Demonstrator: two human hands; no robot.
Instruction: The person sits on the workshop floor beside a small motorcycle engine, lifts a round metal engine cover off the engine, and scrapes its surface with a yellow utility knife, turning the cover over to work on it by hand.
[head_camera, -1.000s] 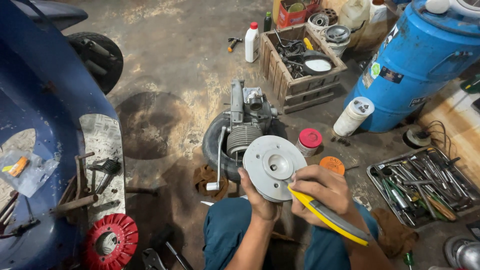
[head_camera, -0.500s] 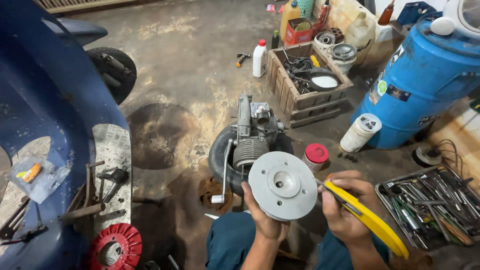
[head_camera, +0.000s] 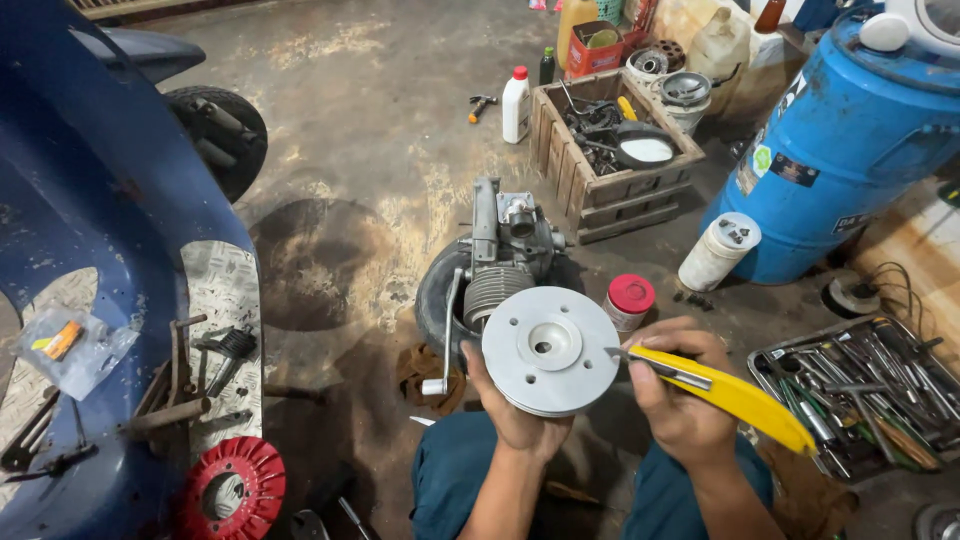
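Gripping grey disc (head_camera: 549, 350), left hand (head_camera: 520, 415); right hand (head_camera: 680, 400) clenches yellow-handled tool (head_camera: 725, 392); stained concrete floor (head_camera: 380, 130), workshop clutter.

Disc (head_camera: 548, 350): matt grey cast metal, smooth face. Knife (head_camera: 725, 392): glossy yellow plastic handle, dull steel blade. Engine (head_camera: 503, 255): rough, grimy metal, ribbed fins. Crate (head_camera: 600, 190): raw worn wood. Drum (head_camera: 850, 150): glossy blue plastic. Floor (head_camera: 370, 150): stained, rough concrete. Tray (head_camera: 860, 395): greasy metal tools.

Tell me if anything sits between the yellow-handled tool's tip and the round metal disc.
Nothing visible does. The right hand holds the yellow-handled tool with its tip at the rim of the round metal disc, which the left hand supports from below.
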